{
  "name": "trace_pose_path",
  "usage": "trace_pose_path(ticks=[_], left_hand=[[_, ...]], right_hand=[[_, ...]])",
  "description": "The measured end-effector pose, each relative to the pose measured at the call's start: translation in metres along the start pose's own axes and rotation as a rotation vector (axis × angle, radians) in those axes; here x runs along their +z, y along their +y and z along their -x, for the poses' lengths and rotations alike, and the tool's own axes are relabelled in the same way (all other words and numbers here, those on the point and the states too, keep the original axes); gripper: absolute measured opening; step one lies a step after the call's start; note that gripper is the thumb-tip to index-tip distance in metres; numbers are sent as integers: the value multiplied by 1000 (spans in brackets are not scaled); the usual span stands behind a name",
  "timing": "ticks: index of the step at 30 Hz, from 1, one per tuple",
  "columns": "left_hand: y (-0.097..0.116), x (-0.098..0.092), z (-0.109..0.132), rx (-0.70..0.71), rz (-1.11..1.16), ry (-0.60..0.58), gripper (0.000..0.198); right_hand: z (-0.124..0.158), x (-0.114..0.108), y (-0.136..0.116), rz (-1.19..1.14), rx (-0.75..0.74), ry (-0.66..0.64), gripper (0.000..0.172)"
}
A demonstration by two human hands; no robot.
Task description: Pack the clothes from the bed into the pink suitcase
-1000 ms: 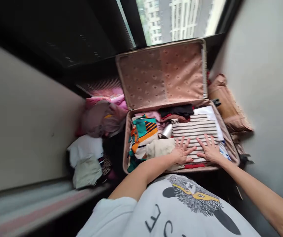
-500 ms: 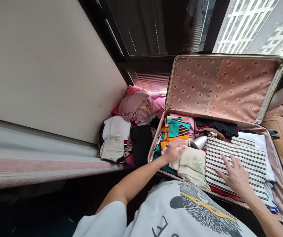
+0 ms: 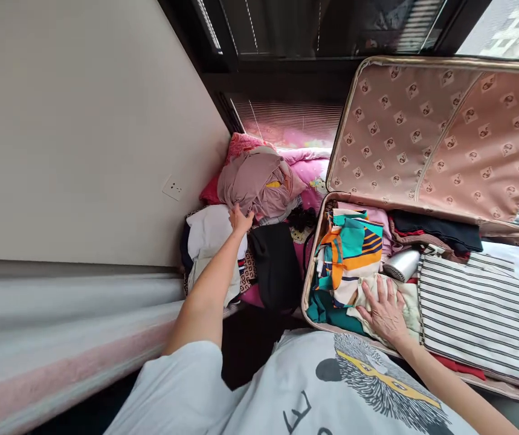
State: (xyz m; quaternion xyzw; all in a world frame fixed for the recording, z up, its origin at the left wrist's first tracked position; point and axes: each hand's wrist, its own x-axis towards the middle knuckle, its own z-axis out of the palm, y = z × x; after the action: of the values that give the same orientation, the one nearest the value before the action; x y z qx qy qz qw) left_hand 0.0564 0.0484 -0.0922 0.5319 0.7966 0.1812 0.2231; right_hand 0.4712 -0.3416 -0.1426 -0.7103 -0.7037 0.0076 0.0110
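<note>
My left hand (image 3: pixel 241 220) reaches to the pile on the left, its thumb and fingers apart at the lower edge of a bundled mauve garment (image 3: pixel 252 178). Just below it is a folded white garment (image 3: pixel 207 228), and a folded black garment (image 3: pixel 277 260) lies to its right. My right hand (image 3: pixel 385 315) rests flat, fingers spread, on a cream folded garment (image 3: pixel 411 308) inside the open suitcase (image 3: pixel 308 284). Beside that lie a colourful patterned garment (image 3: pixel 354 248), a silver cylindrical object (image 3: pixel 402 266) and a black-and-white striped garment (image 3: pixel 479 308).
The suitcase's pink-lined lid (image 3: pixel 390 139) leans up against the dark window frame. A white wall with a socket (image 3: pixel 173 187) stands on the left. Dark green cloth (image 3: pixel 332 314) fills the suitcase's near left corner. Pink bedding (image 3: pixel 309 169) lies behind the pile.
My left hand has moved left, out of the suitcase to the clothes pile. My right hand has shifted from the striped garment onto the cream one. The view has turned left.
</note>
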Motion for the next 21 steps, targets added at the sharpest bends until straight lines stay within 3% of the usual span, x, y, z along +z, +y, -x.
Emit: trace_pose_path(ticks=[5, 9, 12, 16, 21], left_hand=[[20, 20, -45, 44, 21, -49, 70], [31, 22, -73, 100, 3, -12, 89], [38, 22, -88, 154, -20, -90, 106], [49, 25, -100, 105, -39, -137, 116], [54, 22, -124, 16, -103, -121, 113]], right_hand=[[2, 10, 2, -1, 38, -19, 82], [4, 16, 3, -1, 42, -25, 77], [6, 17, 4, 7, 42, -34, 72], [7, 19, 6, -10, 53, -56, 73], [7, 20, 9, -31, 59, -68, 70]])
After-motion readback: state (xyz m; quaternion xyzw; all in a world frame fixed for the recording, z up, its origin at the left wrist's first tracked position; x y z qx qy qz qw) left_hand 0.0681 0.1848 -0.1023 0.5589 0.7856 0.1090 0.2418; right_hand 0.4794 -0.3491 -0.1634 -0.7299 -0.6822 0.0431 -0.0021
